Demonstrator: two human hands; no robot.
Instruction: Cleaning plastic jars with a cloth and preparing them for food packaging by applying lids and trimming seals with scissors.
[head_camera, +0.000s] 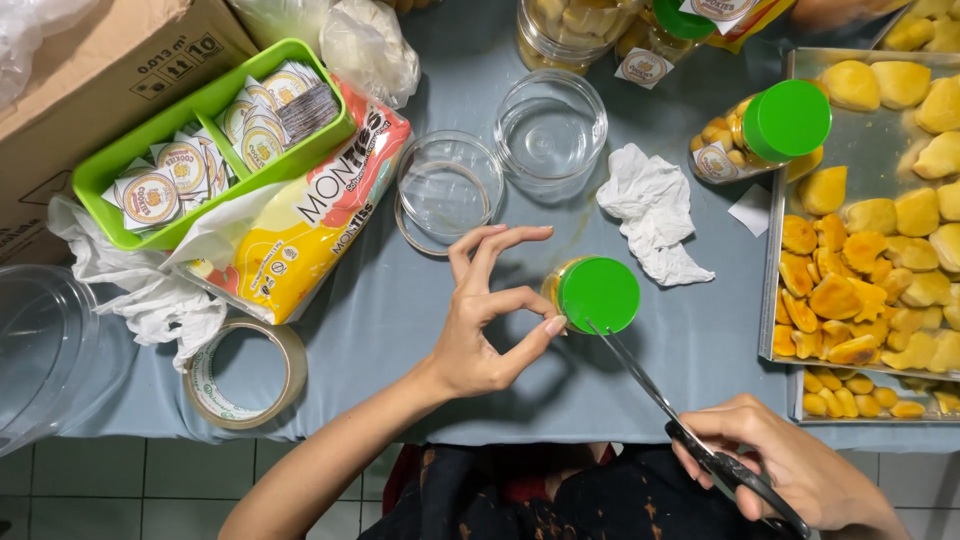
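Observation:
A small jar with a green lid (598, 293) stands upright on the grey-blue tablecloth (400, 330), filled with yellow cookies. My left hand (487, 315) touches the lid's left edge with thumb and forefinger, the other fingers spread upward. My right hand (790, 465) grips black-handled scissors (690, 430) near the table's front edge. Their thin blades reach up and left, with the tips at the lid's lower rim.
Two empty clear jars (448, 190) (551, 130) stand behind, beside a crumpled tissue (652, 210). A metal tray (775, 300) of yellow cookies lies at the right, with another green-lidded jar (770, 130) on it. A green basket (120, 165) of stickers, a printed bag (310, 220), a tape roll (248, 373) and a cardboard box (90, 70) lie left.

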